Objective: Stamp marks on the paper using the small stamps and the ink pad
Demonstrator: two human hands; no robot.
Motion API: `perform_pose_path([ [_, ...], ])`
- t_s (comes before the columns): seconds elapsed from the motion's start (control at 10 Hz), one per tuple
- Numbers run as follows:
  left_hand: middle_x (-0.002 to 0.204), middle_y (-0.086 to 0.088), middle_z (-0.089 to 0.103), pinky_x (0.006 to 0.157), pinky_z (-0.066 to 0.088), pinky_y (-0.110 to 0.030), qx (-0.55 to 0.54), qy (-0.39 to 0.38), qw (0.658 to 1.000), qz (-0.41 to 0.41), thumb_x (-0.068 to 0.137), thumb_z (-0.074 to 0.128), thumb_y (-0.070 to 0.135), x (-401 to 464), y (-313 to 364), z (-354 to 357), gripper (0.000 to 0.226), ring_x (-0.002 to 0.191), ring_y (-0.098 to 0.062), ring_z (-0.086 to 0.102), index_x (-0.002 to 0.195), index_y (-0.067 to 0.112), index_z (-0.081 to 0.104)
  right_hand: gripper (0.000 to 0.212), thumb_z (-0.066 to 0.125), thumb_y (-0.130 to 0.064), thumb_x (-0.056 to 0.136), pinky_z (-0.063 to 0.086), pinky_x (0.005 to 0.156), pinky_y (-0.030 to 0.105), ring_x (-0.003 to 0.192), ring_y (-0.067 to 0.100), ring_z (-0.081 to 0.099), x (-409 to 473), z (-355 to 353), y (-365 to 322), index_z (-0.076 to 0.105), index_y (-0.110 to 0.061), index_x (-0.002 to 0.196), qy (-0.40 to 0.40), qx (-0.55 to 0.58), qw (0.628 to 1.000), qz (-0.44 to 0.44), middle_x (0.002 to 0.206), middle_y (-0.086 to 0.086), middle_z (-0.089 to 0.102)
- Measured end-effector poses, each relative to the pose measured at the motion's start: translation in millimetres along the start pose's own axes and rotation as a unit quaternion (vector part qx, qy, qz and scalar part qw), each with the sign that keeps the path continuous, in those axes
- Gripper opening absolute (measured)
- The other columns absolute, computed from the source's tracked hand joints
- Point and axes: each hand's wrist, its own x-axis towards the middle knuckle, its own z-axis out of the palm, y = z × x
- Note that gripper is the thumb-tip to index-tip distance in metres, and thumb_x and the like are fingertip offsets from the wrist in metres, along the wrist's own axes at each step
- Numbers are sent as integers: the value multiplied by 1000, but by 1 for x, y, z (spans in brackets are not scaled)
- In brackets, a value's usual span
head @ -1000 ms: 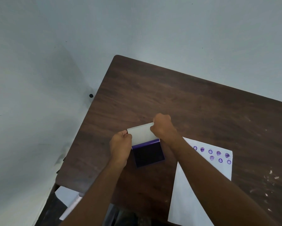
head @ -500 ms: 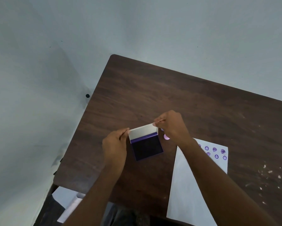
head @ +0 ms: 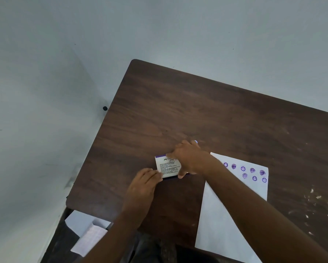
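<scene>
The ink pad (head: 168,168) lies on the dark wooden table (head: 197,111) with its white printed lid down over the purple base. My left hand (head: 142,186) grips the pad's near left corner with its fingertips. My right hand (head: 189,158) lies over the lid's right side, thumb on the front edge. A small pale purple piece, perhaps a stamp (head: 196,142), peeks out behind my right hand. The white paper (head: 222,215) lies to the right, partly under my right forearm, with several purple stamp marks (head: 252,170) near its far edge.
White crumbs (head: 315,194) are scattered on the table's right side. Folded white papers (head: 87,230) lie below the table's near left corner. Pale walls stand close to the table's left and far sides, with a small black knob (head: 104,108) beside the left edge.
The ink pad's lid stood upright, showing the dark purple pad; now it is folded down shut. My right hand has come down onto the lid and my left has shifted to the near corner.
</scene>
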Motion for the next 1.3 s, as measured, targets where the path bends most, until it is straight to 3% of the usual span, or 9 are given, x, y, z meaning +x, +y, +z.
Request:
perform_pose_path([
  [0.1, 101, -11, 74, 86, 57, -34, 19, -18, 1000, 13, 71, 85, 2, -3, -4, 4, 30, 99, -26, 67, 99, 3, 76, 93, 85, -38, 63, 32, 102, 51, 124, 27, 39, 4, 14, -2, 38, -21, 142, 31, -10, 999, -3, 135, 7, 50],
  [0.2, 104, -9, 72, 87, 55, -32, -7, -5, 1000, -12, 74, 83, 13, 2, -6, 8, 32, 103, -18, 59, 103, 3, 74, 90, 87, -37, 61, 37, 99, 46, 120, 25, 41, 3, 24, -3, 44, -13, 136, 78, -20, 997, -2, 132, 8, 51],
  [0.3, 124, -10, 63, 96, 47, -31, -37, -40, 994, -91, 72, 84, 29, 12, -10, 9, 61, 116, -17, 49, 125, 6, 64, 86, 87, -36, 61, 38, 100, 46, 121, 26, 41, 1, 34, -4, 46, -12, 133, 112, -7, 994, 3, 131, 8, 51],
  [0.4, 144, -11, 49, 105, 35, -35, -34, -95, 988, -119, 70, 84, 40, 27, -10, 11, 86, 131, -25, 43, 141, 9, 48, 85, 87, -35, 61, 38, 101, 46, 121, 26, 40, -1, 37, -5, 45, -12, 132, 128, 1, 992, 4, 132, 8, 50],
  [0.6, 146, -2, 47, 107, 29, -27, -44, -141, 977, -155, 67, 83, 47, 39, -16, 19, 92, 134, -18, 39, 144, 15, 45, 84, 87, -37, 60, 40, 97, 44, 118, 26, 42, -2, 34, -8, 47, -12, 130, 144, -37, 989, 4, 129, 8, 52],
  [0.9, 150, -4, 44, 110, 23, -29, -22, -167, 981, -98, 60, 87, 47, 57, -25, 13, 101, 137, -20, 37, 145, 13, 42, 88, 84, -48, 59, 39, 98, 43, 119, 26, 41, -6, 32, -11, 43, -15, 129, 174, -5, 984, 39, 129, 9, 49],
  [1.1, 156, 2, 29, 111, 23, -31, 20, -209, 976, -57, 55, 78, 67, 63, -16, 13, 119, 140, -14, 25, 152, 20, 25, 90, 82, -51, 61, 34, 101, 46, 121, 28, 39, -7, 33, -7, 43, -14, 132, 165, -19, 986, 31, 129, 9, 49],
  [1.2, 156, 2, 29, 113, 23, -33, 28, -205, 977, -55, 58, 75, 70, 71, -9, 7, 117, 141, -15, 25, 151, 19, 28, 80, 80, -51, 63, 35, 97, 43, 117, 25, 39, -10, 25, -5, 48, -16, 127, 181, 9, 983, 37, 124, 7, 50],
  [1.3, 152, 4, 38, 112, 23, -29, -41, -151, 982, -109, 75, 66, 66, 79, -1, -2, 90, 139, -12, 30, 148, 20, 37, 59, 74, -40, 76, 36, 102, 41, 125, 25, 38, -12, 17, 3, 50, -22, 127, 218, 179, 956, 88, 132, 5, 48],
])
